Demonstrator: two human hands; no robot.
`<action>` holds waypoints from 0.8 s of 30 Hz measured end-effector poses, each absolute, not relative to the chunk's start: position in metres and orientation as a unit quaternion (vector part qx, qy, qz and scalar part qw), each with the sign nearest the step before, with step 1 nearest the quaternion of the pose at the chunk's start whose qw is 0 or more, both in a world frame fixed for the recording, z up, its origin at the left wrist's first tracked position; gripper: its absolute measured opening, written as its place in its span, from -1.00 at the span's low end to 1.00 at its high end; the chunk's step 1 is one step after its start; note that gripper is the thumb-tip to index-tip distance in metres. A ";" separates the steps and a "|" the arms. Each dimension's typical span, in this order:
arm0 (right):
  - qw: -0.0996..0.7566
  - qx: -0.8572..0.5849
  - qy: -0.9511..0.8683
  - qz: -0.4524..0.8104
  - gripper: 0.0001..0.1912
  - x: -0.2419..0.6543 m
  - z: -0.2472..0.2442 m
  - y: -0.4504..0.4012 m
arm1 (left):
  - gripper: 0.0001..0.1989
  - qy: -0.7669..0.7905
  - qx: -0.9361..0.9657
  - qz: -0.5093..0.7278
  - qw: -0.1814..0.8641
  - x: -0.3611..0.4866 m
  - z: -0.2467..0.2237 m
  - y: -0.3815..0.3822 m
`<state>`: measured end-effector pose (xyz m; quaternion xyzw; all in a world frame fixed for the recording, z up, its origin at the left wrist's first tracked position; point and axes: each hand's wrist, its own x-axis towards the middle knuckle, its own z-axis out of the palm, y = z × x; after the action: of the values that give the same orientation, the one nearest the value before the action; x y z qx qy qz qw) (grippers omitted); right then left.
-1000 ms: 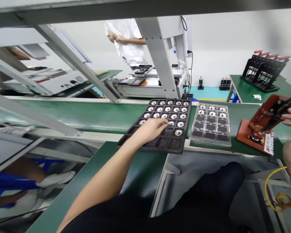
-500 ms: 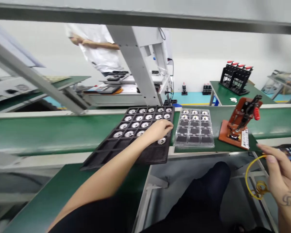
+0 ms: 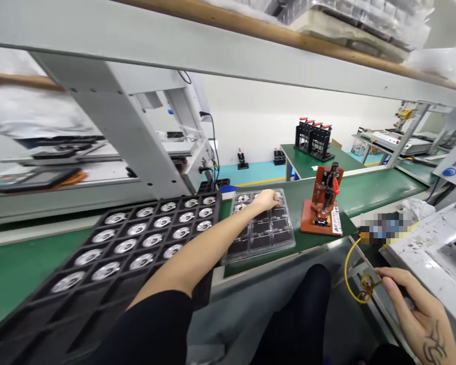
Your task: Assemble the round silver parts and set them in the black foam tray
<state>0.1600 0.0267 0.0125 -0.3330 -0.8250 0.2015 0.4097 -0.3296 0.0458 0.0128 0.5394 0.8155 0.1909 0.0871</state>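
Observation:
My left hand point(image 3: 266, 201) reaches over the far right part of a clear plastic tray point(image 3: 291, 238). Its fingers are bent down and closed at a round silver part there; whether they grip it is hidden. Other silver parts point(image 3: 243, 198) lie in the tray's far pockets, with dark pockets nearer me. Under my left forearm is a black compartment tray point(image 3: 137, 284) with rows of round silver ring-shaped parts point(image 3: 138, 229). My right hand point(image 3: 418, 312), low on the right, has thumb and index finger closed together. What they hold is unclear; a yellow cord point(image 3: 346, 271) loops beside them.
An orange-red toggle clamp fixture point(image 3: 323, 203) stands right of the clear tray on the green bench point(image 3: 372, 185). A grey beam point(image 3: 228, 56) crosses above. My legs point(image 3: 307, 309) are below the bench edge. A person in white point(image 3: 30, 106) stands across at left.
My left hand has moved right, from the black tray to the clear tray. The view has turned right. My right hand stays low on the right, its fingers now apart from the yellow cord.

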 end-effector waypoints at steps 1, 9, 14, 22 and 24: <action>0.405 -0.349 -0.819 0.210 -0.79 0.165 0.010 0.027 | -0.83 0.805 0.551 0.206 0.076 -0.324 0.018 0.043; 0.417 -0.358 -0.758 0.351 -0.69 0.143 0.021 0.029 | -0.88 0.491 0.798 0.349 0.031 -0.192 0.058 0.019; 0.450 -0.285 -0.739 0.413 -0.45 0.128 0.042 0.034 | -0.80 0.274 0.874 0.398 -0.052 -0.112 0.065 0.023; 0.468 -0.372 -0.695 0.399 -0.60 0.181 0.053 0.033 | -0.82 0.153 0.899 0.400 -0.097 -0.042 0.070 0.063; 0.474 -0.401 -0.678 0.394 -0.57 0.199 0.051 0.033 | -0.82 0.128 0.905 0.398 -0.074 -0.021 0.069 0.073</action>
<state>0.1991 0.0330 0.0513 -0.4011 -0.6779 0.3937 0.4738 -0.0214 0.0727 0.0693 0.9052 0.1285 0.3982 -0.0742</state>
